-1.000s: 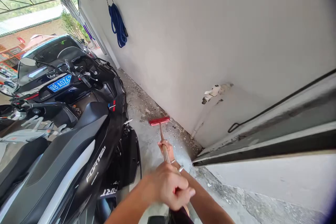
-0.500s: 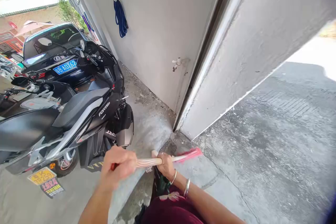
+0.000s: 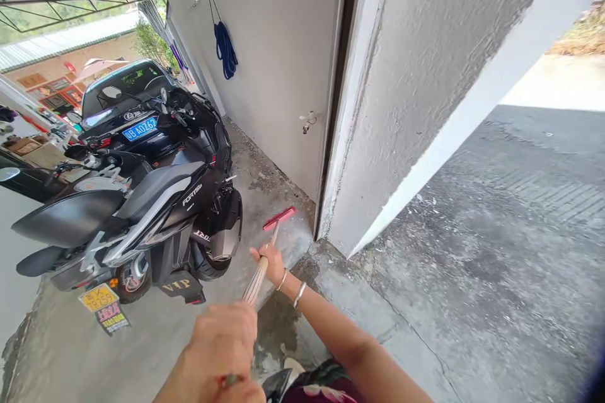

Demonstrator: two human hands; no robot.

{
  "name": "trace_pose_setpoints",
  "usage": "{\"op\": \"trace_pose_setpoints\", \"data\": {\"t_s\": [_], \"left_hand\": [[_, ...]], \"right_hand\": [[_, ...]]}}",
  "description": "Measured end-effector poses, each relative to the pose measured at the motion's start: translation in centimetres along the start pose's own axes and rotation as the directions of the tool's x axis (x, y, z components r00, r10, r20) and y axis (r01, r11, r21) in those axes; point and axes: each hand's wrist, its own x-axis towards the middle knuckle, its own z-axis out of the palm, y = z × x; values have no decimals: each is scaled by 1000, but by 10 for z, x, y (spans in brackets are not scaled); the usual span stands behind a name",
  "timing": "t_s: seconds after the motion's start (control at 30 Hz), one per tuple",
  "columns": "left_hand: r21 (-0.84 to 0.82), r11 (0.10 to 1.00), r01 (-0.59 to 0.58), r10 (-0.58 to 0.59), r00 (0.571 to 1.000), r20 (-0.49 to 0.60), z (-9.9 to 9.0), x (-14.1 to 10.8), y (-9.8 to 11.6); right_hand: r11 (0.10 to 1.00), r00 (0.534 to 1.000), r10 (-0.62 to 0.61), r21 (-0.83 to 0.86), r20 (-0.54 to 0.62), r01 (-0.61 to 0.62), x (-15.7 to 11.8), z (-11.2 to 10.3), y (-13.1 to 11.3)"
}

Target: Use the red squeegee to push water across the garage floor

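Both my hands are wrapped round the striped handle of a broom (image 3: 256, 281). My left hand (image 3: 218, 343) is closed on the upper end, close to the camera. Farther down the handle, my right hand (image 3: 270, 264), with bangles on its wrist, is closed as well. The broom's narrow red-pink head (image 3: 278, 218) is at the concrete floor (image 3: 293, 242), between the motorcycle's wheel and the wall corner. Its bristles are too small to make out clearly.
A black motorcycle (image 3: 165, 201) stands close on the left, with a dark car (image 3: 137, 88) behind it. A grey wall (image 3: 278, 56) carries a tap (image 3: 307, 123) and a hanging blue rope (image 3: 225, 50). The pillar (image 3: 401, 94) rises on the right; a dark damp patch (image 3: 278, 321) marks the floor.
The broom head has swung from the right of the pillar's foot to the left, onto the floor beside the motorcycle. My right hand moved left and forward; my left hand came lower and closer.
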Motion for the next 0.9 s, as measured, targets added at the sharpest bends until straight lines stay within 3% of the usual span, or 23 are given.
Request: {"op": "trace_pose_setpoints", "data": {"t_s": [0.07,0.13,0.23,0.3,0.4,0.5,0.67,0.8,0.9], "left_hand": [[-39,993,-112,108,990,-91,34,24,-37],[-50,993,-107,94,972,-216,68,42,-84],[47,995,93,-88,991,-97,105,55,-142],[80,987,138,-142,989,51,115,58,-153],[54,993,108,-117,965,236,110,64,-125],[35,996,79,-85,956,281,106,74,-77],[-26,1000,7,0,972,234,126,82,-24],[-136,990,43,-21,987,161,132,78,-9],[-314,945,88,-87,996,17,125,75,-7]], "right_hand": [[990,988,142,4,-60,-142,25,-6,38],[966,959,259,9,-115,-260,39,-15,79],[931,922,364,17,-132,-365,32,-30,128],[917,910,399,19,-117,-399,12,-36,140],[907,903,420,23,-91,-420,-19,-41,127],[920,920,392,38,-30,-391,-36,-53,100],[956,954,287,29,87,-291,-54,-102,72],[965,952,261,-24,161,-261,-83,-151,62],[956,917,289,-133,276,-261,-107,-188,58]]}}
